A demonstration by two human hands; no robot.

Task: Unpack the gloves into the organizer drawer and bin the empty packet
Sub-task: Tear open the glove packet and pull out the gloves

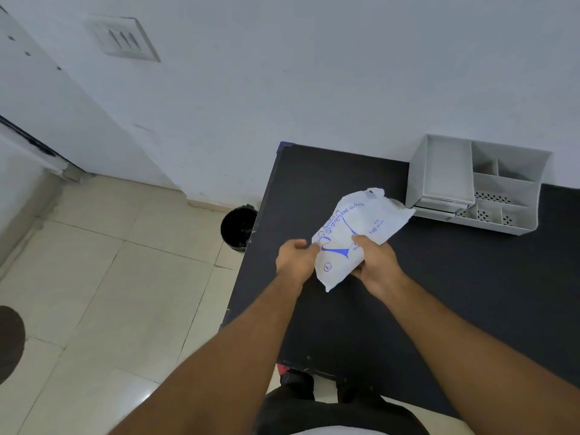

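A white plastic glove packet point(351, 229) with blue print is held above the black table point(439, 293). My right hand point(375, 262) grips its lower right side, thumb on top. My left hand point(296, 257) pinches its left edge. The packet's far end looks torn and ragged. A grey desk organizer point(445, 171) stands at the table's back right against the wall, with a drawer slightly pulled out at its lower left. A black bin point(238, 227) lined with a dark bag stands on the floor just left of the table.
White wall runs behind the table. Beige tiled floor point(110, 277) lies to the left. The organizer has several open compartments on its right side. A dark round object point(9, 340) sits at the left edge of the view.
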